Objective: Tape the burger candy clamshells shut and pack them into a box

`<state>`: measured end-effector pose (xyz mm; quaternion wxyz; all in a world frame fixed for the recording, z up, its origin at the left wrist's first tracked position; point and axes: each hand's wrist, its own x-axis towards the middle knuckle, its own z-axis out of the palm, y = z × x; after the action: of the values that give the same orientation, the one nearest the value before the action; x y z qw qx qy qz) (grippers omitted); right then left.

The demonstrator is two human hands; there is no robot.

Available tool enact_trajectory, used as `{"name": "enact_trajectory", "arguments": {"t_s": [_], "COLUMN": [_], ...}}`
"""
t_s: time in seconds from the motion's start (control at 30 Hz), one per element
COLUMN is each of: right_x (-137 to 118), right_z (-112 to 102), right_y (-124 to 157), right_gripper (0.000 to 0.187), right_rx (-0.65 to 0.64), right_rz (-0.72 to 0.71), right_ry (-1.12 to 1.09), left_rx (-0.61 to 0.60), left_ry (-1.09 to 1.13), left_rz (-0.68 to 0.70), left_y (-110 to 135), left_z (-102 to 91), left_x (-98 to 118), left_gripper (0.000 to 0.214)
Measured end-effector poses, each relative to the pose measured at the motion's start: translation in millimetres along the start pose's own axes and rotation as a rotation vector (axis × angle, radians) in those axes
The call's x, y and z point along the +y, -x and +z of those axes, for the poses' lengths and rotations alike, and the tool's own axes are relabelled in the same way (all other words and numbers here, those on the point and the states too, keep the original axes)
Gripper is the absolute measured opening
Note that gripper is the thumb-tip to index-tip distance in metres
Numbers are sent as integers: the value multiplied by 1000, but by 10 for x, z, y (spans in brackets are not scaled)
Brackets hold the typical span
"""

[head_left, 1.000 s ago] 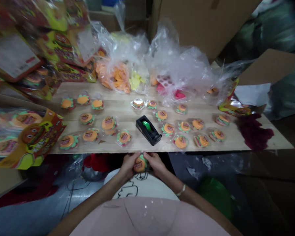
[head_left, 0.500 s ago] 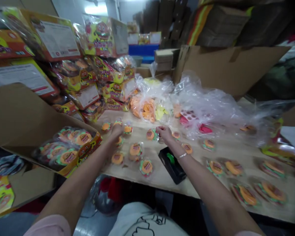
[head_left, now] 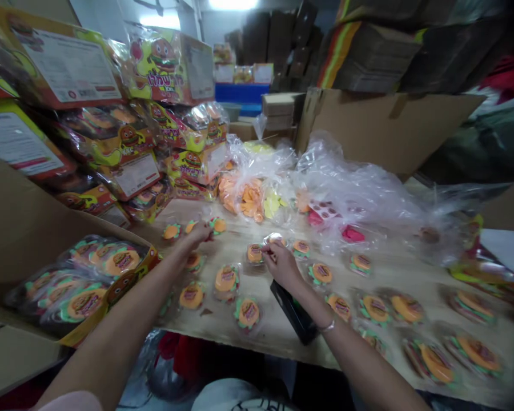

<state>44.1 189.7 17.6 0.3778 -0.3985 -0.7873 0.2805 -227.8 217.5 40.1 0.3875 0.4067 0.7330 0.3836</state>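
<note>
Lettering (head_left: 165,79) on boxes (head_left: 202,71), none legible

Wooden table (head_left: 274,328) with burger packs (head_left: 247,313), tape dispenser (head_left: 292,313), clear bags (head_left: 360,182)

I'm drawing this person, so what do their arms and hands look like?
The left hand and right hand wear no gloves. A thin, pale bracelet circles the right wrist. On the left, a pale pink sleeve leaves the forearm bare.

Packaged burger-shaped pieces (head_left: 226,279) line a tabletop (head_left: 394,268) in a packing workshop, amid stacked printed boxes (head_left: 167,63), plastic bags (head_left: 360,182) of parts (head_left: 251,200) and, in the dim background, what appear to be folded cartons (head_left: 368,57).
</note>
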Motion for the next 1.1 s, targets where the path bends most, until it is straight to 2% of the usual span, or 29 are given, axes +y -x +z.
{"name": "enact_trajectory", "arguments": {"t_s": [0.1,0.2,0.3,0.37,0.47,0.57,0.67,0.73,0.8,0.87,0.93,1.0,1.1], "right_x": [-148,-337,-510,-593,-657,-667,-648,-620,-581,-539,-517,-546,-699], "right_z": [-30,-68,-133,-174,-197,-189,-207,-255,-332,-427,-523,-607,-703], "right_y": [97,173,299,436,709,1008,1234,1285,1233,1107,981,937,1099], "right_gripper": [18,32,37,35,41,52,56,54,52,51,52,51,42], "right_rx": [2,59,102,143,194,166,101,119,231,305,265,208,244], "right_rz": [45,-23,-115,-147,-191,-234,-243,-206,-47,196,365,350,130], "right_ry": [-193,-266,-226,-167,-12,173,169,12,-243,-560,-853,-1006,-918], "left_rx": [-32,-162,-357,-381,-387,-399,-399,-419,-478,-609,-782,-894,-940], "left_ry": [101,278,615,773,908,954,954,920,876,870,902,935,955], "left_rz": [52,136,135,95,9,-47,-59,-79,-125,-214,-317,-387,-422], "left_y": [288,829,1413,1719,2019,2192,2307,2369,2426,2480,2528,2573,2643], "left_z": [-3,119,327,471,670,838,937,955,950,943,942,944,935], "left_x": [48,98,114,114,118,124,114,101,90,85,86,92,109], "left_gripper": [24,28,25,22,24,30,23,22,24,30,42,51,55]}}
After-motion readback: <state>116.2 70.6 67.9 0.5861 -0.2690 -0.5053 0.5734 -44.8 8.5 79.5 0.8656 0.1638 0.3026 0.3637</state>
